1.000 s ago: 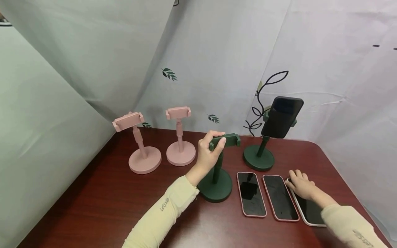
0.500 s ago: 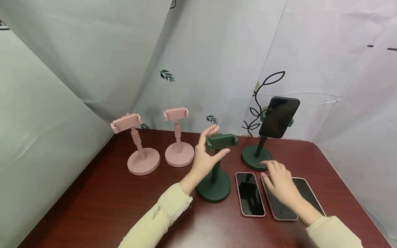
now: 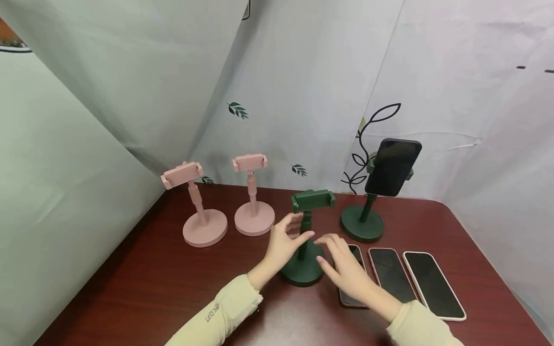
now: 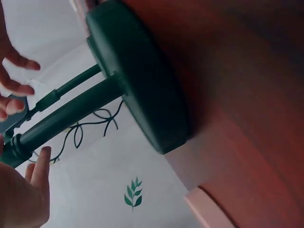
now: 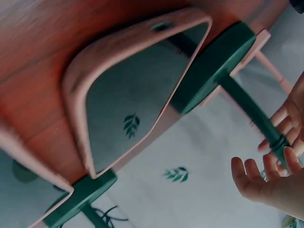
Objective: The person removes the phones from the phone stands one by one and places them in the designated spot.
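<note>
A green phone stand [image 3: 313, 201] with nothing in its clamp stands at the table's middle. My left hand [image 3: 280, 247] is at its post, thumb and fingers spread on either side just below the clamp. From the right, my right hand [image 3: 348, 276] reaches toward the same post, fingers loosely bent and holding nothing. It partly covers a pink-edged phone [image 3: 357, 252] lying on the table. In the left wrist view the stand's round base [image 4: 142, 80] sits on the table, with the fingertips of both hands near the post. The right wrist view shows both hands around the post [image 5: 254, 111].
A second green stand [image 3: 361, 225] at the back right holds a black phone [image 3: 394, 167], tilted. Another pink-edged phone [image 3: 389, 270] and a white-edged phone [image 3: 434, 286] lie at right. Two pink stands [image 3: 205, 228] are at back left. A fabric curtain [image 3: 311, 72] hangs behind.
My left hand has let go of the green stand's clamp and lowered to its post. My right hand has left the white-edged phone and moved left across the phones toward that stand.
</note>
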`<state>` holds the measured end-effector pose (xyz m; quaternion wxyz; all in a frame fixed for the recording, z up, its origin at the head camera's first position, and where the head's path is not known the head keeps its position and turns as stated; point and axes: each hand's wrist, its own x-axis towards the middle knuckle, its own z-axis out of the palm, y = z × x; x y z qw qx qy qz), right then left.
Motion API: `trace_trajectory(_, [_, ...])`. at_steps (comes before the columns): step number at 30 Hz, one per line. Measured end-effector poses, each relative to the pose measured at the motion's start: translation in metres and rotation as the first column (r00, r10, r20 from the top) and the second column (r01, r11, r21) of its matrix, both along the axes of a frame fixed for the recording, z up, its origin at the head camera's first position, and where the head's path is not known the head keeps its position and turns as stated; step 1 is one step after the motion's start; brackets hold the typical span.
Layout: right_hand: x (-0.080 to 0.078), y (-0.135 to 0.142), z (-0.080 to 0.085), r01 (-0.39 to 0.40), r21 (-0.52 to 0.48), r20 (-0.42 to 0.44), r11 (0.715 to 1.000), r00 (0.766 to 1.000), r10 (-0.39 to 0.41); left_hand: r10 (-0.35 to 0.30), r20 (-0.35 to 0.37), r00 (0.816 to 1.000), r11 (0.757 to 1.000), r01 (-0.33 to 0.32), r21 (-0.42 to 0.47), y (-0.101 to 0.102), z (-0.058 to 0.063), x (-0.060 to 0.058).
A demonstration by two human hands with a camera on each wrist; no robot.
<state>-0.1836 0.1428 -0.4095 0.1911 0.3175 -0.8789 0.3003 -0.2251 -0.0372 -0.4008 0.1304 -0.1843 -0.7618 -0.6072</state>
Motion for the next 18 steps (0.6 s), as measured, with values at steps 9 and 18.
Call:
trace_trajectory(9, [0.004, -0.010, -0.005, -0.019, -0.032, 0.103, 0.999, 0.994, 0.022, 0.024, -0.061, 0.998, 1.000, -0.024, 0.000, 0.005, -0.002, -0.002])
trace_trajectory(18, [0.008, -0.006, -0.006, -0.018, -0.042, 0.143, 0.999, 0.989, 0.024, 0.045, -0.119, 0.992, 0.997, -0.052, -0.057, 0.008, 0.005, -0.024])
